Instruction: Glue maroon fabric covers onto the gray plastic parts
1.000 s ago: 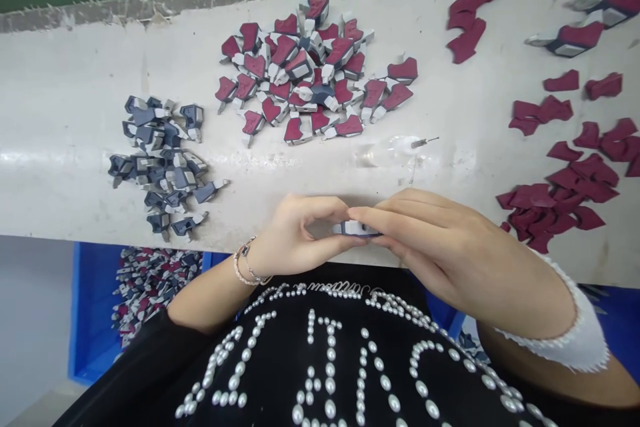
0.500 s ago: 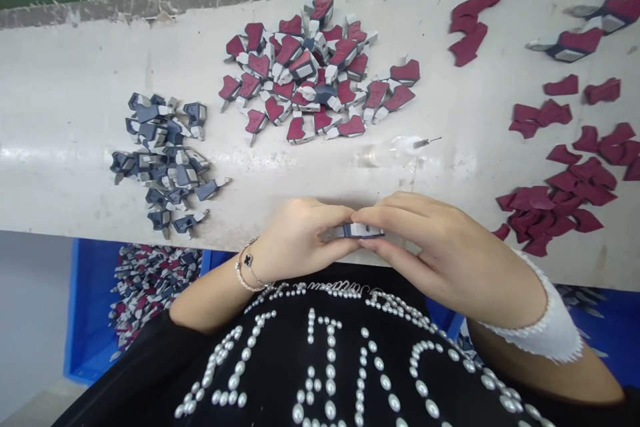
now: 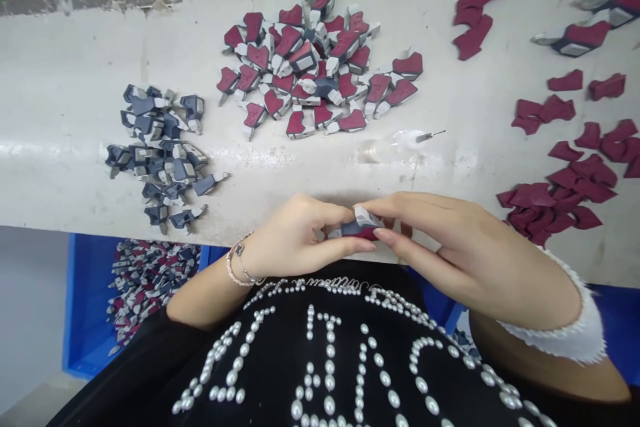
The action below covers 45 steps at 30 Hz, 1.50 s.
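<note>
Between my two hands, just over the table's near edge, is a small plastic part (image 3: 356, 225) in grey, white and dark red. My left hand (image 3: 305, 237) pinches its left end between thumb and fingers. The fingertips of my right hand (image 3: 430, 240) close on its right end. My fingers hide much of the part. Beyond my hands, a clear bottle with a thin metal needle tip (image 3: 400, 145) lies on its side. To the right is a pile of loose dark red pieces (image 3: 560, 197).
A heap of grey, white and red parts (image 3: 300, 73) lies at the table's far middle. Grey and white parts without red (image 3: 167, 153) are piled at left. Below the table's left end, a blue bin (image 3: 83, 320) holds many parts. Two parts (image 3: 580, 39) lie far right.
The part has turned between my fingers, so its red side now shows along the bottom. Both hands keep their pinch on it. The view has shifted slightly.
</note>
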{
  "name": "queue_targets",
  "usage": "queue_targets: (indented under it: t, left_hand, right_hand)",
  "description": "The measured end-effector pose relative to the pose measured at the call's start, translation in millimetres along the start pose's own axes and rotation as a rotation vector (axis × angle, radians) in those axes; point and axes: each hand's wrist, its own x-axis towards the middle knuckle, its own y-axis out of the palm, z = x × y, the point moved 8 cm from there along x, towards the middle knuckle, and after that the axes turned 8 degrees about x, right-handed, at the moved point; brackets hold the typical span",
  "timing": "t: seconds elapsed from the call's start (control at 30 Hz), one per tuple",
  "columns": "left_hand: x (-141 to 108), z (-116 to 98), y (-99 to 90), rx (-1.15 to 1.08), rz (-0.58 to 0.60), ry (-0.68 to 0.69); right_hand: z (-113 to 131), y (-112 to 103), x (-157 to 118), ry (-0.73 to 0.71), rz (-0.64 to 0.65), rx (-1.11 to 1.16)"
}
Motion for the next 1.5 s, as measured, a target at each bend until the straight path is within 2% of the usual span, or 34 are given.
queue_targets:
  t: [0.3,0.6,0.77,0.87,0.97,1.1,1.27,1.4,1.5]
  left_hand:
    - [0.1,-6.3,0.0,-0.027,0.017,0.035]
    - [-1.5,-10.5,-3.7,0.02,-0.074,0.098]
    - [-3.6,-7.9,-4.6,-0.008,-0.071,0.12]
    - [-6.0,-10.8,-4.0,0.061,-0.085,0.177]
    - [-8.0,-14.7,-0.9,0.199,-0.139,0.247]
    - [-11.5,-13.3,2.8,0.283,-0.278,0.314]
    - [-12.5,-8.2,2.7,0.128,-0.296,0.284]
    - [-12.9,-31.4,1.2,-0.111,-0.174,0.334]
    - [-9.9,-40.8,-18.6,-0.061,-0.24,0.311]
  right_hand:
    - [12.5,-3.0,-3.8,-0.04,-0.045,-0.062]
    - [15.9,-0.7,-4.0,-0.031,-0.111,-0.16]
    - [15.7,0.5,-7.0,-0.087,-0.038,-0.094]
    - [16.6,1.3,-6.7,-0.089,-0.019,-0.069]
    - [19.9,1.9,-5.9,-0.097,-0.026,-0.071]
    - [19.1,0.7,-7.0,-0.12,-0.054,-0.052]
    - [2.6,10.4,-7.5,-0.024,0.049,0.072]
    - [5.5,15.2,-12.7,-0.015,0.083,0.064]
    - [6.1,14.9,-30.0,0.035,0.099,0.024]
